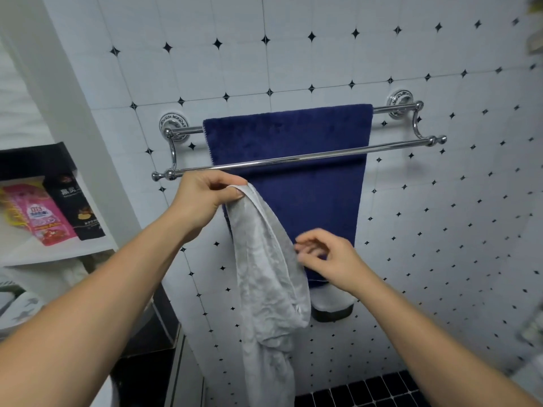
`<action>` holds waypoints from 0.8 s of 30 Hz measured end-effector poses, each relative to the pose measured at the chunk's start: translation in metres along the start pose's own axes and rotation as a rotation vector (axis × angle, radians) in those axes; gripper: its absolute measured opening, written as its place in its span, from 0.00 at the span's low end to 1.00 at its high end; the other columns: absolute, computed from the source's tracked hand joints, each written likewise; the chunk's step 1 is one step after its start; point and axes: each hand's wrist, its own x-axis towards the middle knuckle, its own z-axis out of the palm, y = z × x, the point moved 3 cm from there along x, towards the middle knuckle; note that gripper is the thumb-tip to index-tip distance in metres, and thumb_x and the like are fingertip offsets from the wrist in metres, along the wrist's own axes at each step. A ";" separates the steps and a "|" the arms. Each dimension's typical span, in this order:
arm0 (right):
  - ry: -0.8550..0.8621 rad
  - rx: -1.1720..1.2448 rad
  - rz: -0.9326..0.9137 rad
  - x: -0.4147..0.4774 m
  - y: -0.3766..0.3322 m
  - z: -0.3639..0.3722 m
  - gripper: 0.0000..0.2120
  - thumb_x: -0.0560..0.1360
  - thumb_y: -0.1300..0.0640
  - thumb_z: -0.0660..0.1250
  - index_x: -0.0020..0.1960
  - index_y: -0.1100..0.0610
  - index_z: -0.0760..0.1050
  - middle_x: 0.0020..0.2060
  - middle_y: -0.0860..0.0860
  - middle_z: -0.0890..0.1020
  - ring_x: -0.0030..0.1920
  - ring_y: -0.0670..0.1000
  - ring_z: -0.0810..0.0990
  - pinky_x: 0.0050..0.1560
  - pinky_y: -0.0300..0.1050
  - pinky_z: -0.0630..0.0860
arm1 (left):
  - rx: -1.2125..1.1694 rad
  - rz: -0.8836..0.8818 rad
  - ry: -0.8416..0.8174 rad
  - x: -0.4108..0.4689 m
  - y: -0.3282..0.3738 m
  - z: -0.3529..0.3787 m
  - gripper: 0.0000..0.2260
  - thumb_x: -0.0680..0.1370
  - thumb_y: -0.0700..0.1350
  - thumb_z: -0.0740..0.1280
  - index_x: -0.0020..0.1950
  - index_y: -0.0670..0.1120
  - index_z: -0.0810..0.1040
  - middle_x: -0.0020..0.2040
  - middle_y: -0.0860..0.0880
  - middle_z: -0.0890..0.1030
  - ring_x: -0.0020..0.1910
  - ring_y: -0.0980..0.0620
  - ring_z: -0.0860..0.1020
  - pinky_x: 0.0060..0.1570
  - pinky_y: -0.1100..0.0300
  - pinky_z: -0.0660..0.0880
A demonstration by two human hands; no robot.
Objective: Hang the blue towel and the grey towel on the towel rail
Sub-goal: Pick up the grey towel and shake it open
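The plush dark-blue towel point(289, 171) hangs flat over the rear bar of the polished chrome double towel rail point(299, 158) on the tiled wall. The thin, crumpled grey towel point(264, 274), judged light and limp, dangles below the front bar, best held at its hemmed corners. The left hand point(205, 195) has its fingers pinched on the top corner; the right hand point(329, 259) has its fingers loosely spread at the towel's edge, holding nothing.

Home bathroom, tiled wall point(323, 54), chrome towel rail point(293, 160), toiletries shelf point(58, 251)

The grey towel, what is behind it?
Behind the grey towel hangs the blue towel, draped over the rear bar. The grey cloth covers its lower left part and some tiled wall.
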 end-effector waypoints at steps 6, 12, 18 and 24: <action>-0.152 0.295 -0.018 0.017 -0.048 0.056 0.08 0.71 0.58 0.75 0.49 0.58 0.81 0.43 0.51 0.86 0.45 0.48 0.84 0.50 0.44 0.81 | 0.038 0.035 -0.027 -0.004 0.007 0.008 0.14 0.69 0.31 0.73 0.37 0.51 0.86 0.37 0.54 0.86 0.38 0.58 0.82 0.42 0.64 0.79; -0.668 -0.576 0.199 -0.010 0.016 0.086 0.13 0.69 0.46 0.66 0.41 0.56 0.74 0.41 0.53 0.81 0.38 0.52 0.78 0.41 0.49 0.77 | 0.081 0.031 -0.005 -0.008 0.005 -0.007 0.16 0.68 0.29 0.74 0.36 0.51 0.85 0.36 0.54 0.86 0.38 0.57 0.82 0.44 0.64 0.80; -0.678 -1.090 0.017 -0.020 0.053 0.050 0.09 0.73 0.52 0.58 0.36 0.54 0.68 0.35 0.54 0.77 0.37 0.56 0.75 0.41 0.47 0.73 | 0.272 -0.076 0.028 -0.003 -0.026 -0.032 0.14 0.69 0.30 0.74 0.46 0.47 0.84 0.34 0.51 0.82 0.30 0.65 0.78 0.38 0.73 0.75; -0.272 -0.945 -0.105 -0.020 0.035 -0.050 0.13 0.76 0.44 0.66 0.37 0.51 0.73 0.36 0.46 0.75 0.40 0.50 0.74 0.42 0.43 0.66 | 0.423 -0.271 0.145 -0.009 -0.076 -0.060 0.12 0.69 0.35 0.76 0.37 0.53 0.82 0.33 0.50 0.82 0.34 0.53 0.78 0.40 0.63 0.74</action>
